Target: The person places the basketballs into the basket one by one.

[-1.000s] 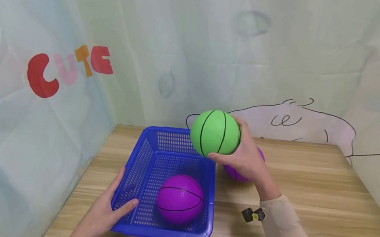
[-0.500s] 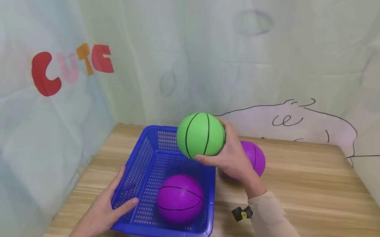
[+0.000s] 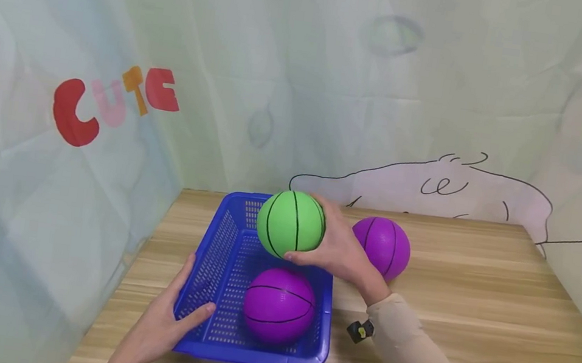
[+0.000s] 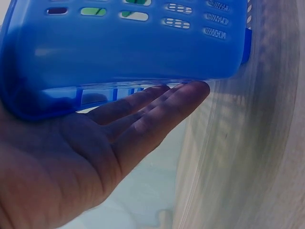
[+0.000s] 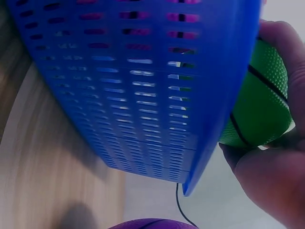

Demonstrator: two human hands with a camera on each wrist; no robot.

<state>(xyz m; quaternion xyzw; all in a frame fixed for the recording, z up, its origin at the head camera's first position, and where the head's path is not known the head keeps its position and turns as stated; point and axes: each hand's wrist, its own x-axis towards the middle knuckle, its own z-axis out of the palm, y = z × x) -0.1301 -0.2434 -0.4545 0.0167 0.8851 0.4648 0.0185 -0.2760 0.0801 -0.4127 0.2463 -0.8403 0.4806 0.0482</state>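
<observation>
A blue perforated plastic basket (image 3: 240,356) stands on the table, with a purple mini basketball (image 3: 278,308) in its near right part. My left hand (image 3: 157,320) holds the basket's left side near the front corner, thumb over the rim. In the left wrist view its fingers (image 4: 157,114) lie fairly straight along the outside, beneath the rim. My right hand (image 3: 340,246) grips a green mini basketball (image 3: 288,224) from the right, over the basket's far part. In the right wrist view, the basket wall partly hides this green ball (image 5: 267,90).
A second purple ball (image 3: 384,249) sits on the wooden table (image 3: 452,301) just right of the basket, partly behind my right hand. Printed fabric (image 3: 307,98) hangs along the back and both sides of the table. A small black device (image 3: 359,331) is at my right sleeve.
My right hand has carried the green ball left and down, from the basket's right rim to over its far inside. More of the right purple ball shows. The left hand keeps its place.
</observation>
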